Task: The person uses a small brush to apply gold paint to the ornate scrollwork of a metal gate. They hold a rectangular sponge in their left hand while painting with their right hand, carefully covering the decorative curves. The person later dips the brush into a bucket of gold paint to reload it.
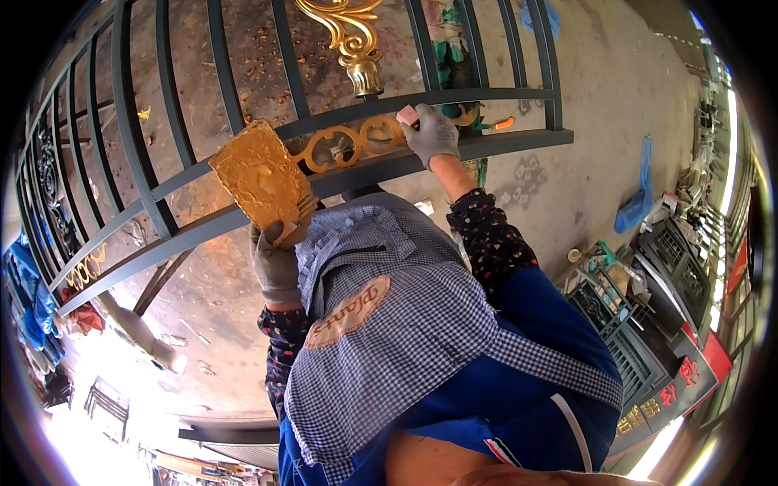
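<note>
My gloved left hand [275, 266] grips the lower edge of a rectangular board [258, 174] caked with thick gold paint, held tilted beside the railing. My gloved right hand [433, 138] pinches a small pink sponge block [407, 116]. It is against or just above the gold scrollwork [348, 144], which runs between two dark rails; whether they touch I cannot tell. Part of the scroll band is hidden behind the right hand. Farther off, a golden leaf-shaped ornament [365, 69] stands among the dark grey bars of the metal railing [215, 61].
The lower rail [519, 144] crosses in front of my body. An orange-handled tool [504, 124] lies beyond it. A blue cloth-like item [636, 206] rests on the floor to the right, with dark metal panels [668, 263] stacked nearby. Blue material [28, 279] hangs at far left.
</note>
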The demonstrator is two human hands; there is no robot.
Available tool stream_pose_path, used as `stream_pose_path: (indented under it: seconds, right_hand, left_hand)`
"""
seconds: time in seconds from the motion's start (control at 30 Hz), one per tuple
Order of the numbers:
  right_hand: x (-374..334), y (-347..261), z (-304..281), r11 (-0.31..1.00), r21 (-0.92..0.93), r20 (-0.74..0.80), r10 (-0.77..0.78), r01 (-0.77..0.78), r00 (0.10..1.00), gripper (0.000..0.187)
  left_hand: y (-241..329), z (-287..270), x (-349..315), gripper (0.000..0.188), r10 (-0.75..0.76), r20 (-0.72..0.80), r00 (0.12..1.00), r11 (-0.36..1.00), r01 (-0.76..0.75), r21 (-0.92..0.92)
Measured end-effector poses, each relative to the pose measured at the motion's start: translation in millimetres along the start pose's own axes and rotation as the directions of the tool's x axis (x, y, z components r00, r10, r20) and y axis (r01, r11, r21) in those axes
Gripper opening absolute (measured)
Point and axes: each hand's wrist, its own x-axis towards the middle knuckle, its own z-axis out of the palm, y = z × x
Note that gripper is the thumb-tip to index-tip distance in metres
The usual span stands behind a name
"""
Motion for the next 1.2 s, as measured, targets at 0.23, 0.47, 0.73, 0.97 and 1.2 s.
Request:
stream_pose_path:
  seconds: [0.23,0.47,0.73,0.97,1.2]
  right_hand:
    - [11.1,33.4,-8.3,0.995,-0.046,-0.116,0.081,-0.087,0.99,0.029]
    - [7.4,7.3,-0.5,1.0,0.002,-0.024,0.007,-0.007,1.0,0.03]
    - [2.2,8.4,-14.5,0.95,-0.086,0.253,-0.271,0.301,0.929,0.025]
    - [13.7,21.1,-40.5,0.956,-0.094,0.276,-0.243,0.278,0.93,0.028]
    - [9.9,20.2,-17.3,0.941,-0.065,0.285,-0.303,0.333,0.909,0.027]
  left_hand:
    - [-0.2,-8.9,0.1,0.047,0.011,-0.007,1.0,1.0,-0.011,0.015]
    - [2.2,-5.6,-2.8,0.046,-0.001,0.008,1.0,1.0,0.001,-0.008]
    - [1.2,-6.5,-4.4,0.046,0.011,0.025,1.0,1.0,-0.011,0.009]
    - [-5.0,-12.1,-8.5,0.048,0.025,-0.002,1.0,0.999,-0.025,-0.031]
    - [-7.8,-14.8,-10.6,0.049,0.026,0.0,1.0,1.0,-0.026,0.004]
